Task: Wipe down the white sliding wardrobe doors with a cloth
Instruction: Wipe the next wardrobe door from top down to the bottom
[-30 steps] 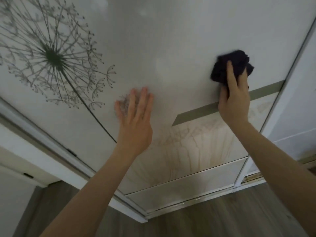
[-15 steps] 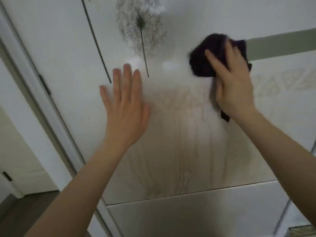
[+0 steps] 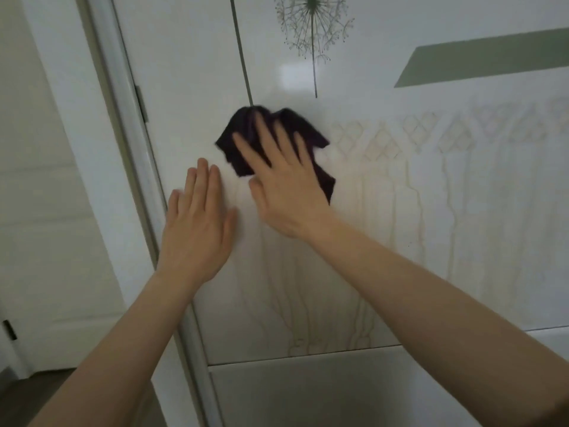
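Presses a dark purple cloth [image 3: 308, 132] flat against the white wardrobe door [image 3: 400, 241] with the right hand [image 3: 283, 189], fingers spread and straight over it, none curled round it. Rests the left hand [image 3: 197, 223] flat on the same door just below-left of the cloth, fingers straight and together, holding nothing. Places both hands close, not touching. Puts the cloth near the door's left edge, right under a long dark printed stem [image 3: 241, 50]. Shows a dandelion print [image 3: 312, 23] above, a green band [image 3: 480, 66] upper right, a faint lattice pattern [image 3: 431, 134] beside the cloth, a grey lower panel [image 3: 338, 392], and the frame [image 3: 123, 118] at left.
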